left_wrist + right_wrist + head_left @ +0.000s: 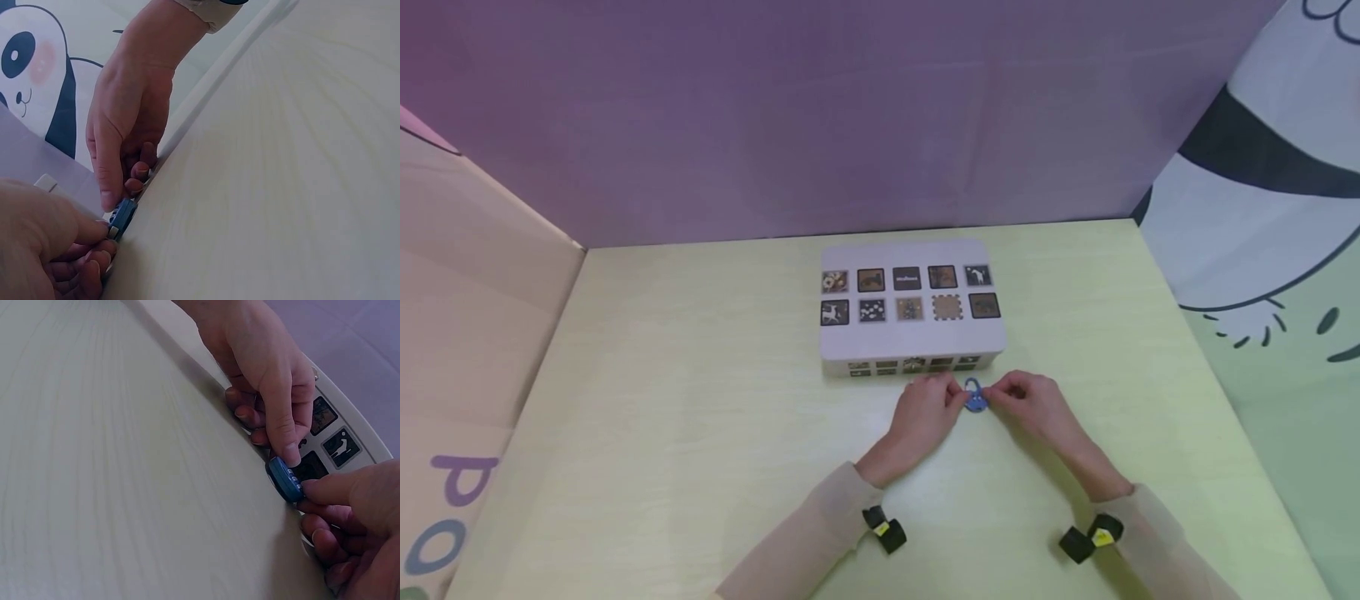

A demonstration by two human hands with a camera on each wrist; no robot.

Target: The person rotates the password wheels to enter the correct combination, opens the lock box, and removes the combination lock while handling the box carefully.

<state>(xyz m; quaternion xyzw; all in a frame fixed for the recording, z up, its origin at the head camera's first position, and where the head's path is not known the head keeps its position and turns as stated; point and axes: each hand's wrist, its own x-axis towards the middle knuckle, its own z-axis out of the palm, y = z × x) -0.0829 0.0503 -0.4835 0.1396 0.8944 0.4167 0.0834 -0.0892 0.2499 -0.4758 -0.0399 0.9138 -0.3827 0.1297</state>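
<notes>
A small blue combination padlock (976, 404) is held between both hands, just in front of the box; its curved shackle points up towards the box. My left hand (923, 410) pinches the lock's left side between thumb and fingers. From the other side, my right hand (1036, 408) pinches it with thumb and forefinger. A row of number dials shows on the padlock (287, 480) in the right wrist view, with a thumb at either end. In the left wrist view the padlock (123, 215) is seen edge-on, close over the tabletop.
A white box (910, 337) with rows of small dark pictures stands at the middle back of the pale wooden table (700, 400). Behind it rises a purple panel (850, 125). Printed side panels flank the table. Each sleeve carries a small black device.
</notes>
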